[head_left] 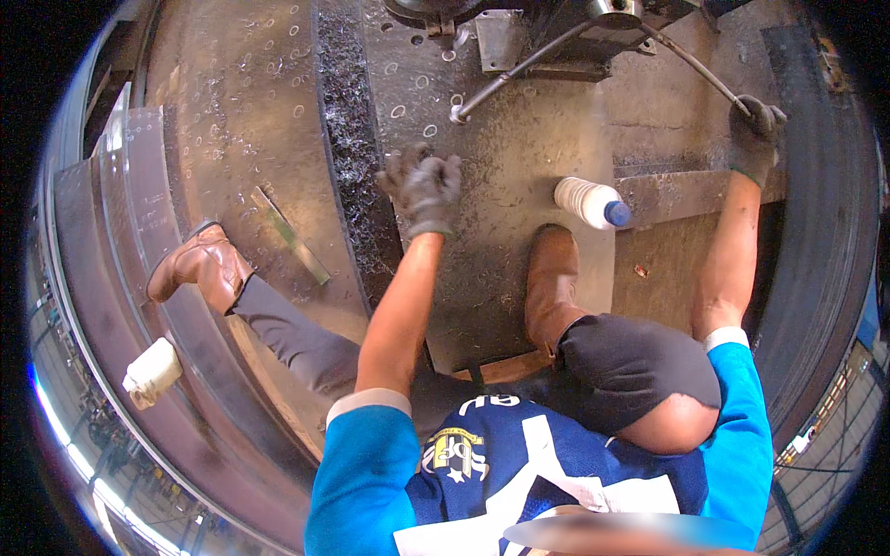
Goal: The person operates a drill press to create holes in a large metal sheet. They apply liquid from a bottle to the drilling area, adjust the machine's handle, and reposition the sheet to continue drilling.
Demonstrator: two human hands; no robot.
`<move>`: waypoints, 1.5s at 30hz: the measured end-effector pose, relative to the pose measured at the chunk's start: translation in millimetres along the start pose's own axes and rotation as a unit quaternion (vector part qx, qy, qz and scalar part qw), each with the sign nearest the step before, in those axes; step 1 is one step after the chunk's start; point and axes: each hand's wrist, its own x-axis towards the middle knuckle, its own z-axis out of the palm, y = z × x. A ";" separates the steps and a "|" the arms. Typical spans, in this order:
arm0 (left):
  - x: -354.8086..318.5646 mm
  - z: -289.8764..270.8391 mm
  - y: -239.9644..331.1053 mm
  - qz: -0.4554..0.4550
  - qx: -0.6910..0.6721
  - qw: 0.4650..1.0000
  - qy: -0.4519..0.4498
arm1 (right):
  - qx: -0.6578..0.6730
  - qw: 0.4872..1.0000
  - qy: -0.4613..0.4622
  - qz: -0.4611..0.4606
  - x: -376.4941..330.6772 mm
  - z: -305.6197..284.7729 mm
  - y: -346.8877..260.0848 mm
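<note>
One rod (691,64) slanted rightward from its hub (618,7) to the gripping right hand (756,130); left hand (425,190), empty, loosely open, hung farther off, over the plate (528,139)'s left edge.

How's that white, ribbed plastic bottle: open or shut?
Shut: a round blue cap covers the neck end of the bottle; how tightly, I cannot tell.

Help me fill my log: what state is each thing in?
Left hand: gloved, empty, fingers bent
Right rod: outer end gripped
Right hand: gloved, closed around that rod
Left rod: ungripped
Bottle: capped, apparently on its side
Metal plate: marked with circles
Boots: worn
White container: closed or not, cannot tell
</note>
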 end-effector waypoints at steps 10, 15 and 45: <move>-27.4 6.8 143.6 0.177 -0.247 0.932 -0.196 | -0.187 0.976 -0.114 -0.019 -7.3 136.0 -76.6; -28.7 20.3 169.9 0.178 -0.275 0.916 -0.230 | -0.388 0.887 -0.240 -0.073 -41.3 215.4 -2.3; -105.8 -157.1 29.7 -0.207 -0.505 0.799 -0.254 | -0.842 0.003 -0.535 -0.074 -133.7 241.8 516.5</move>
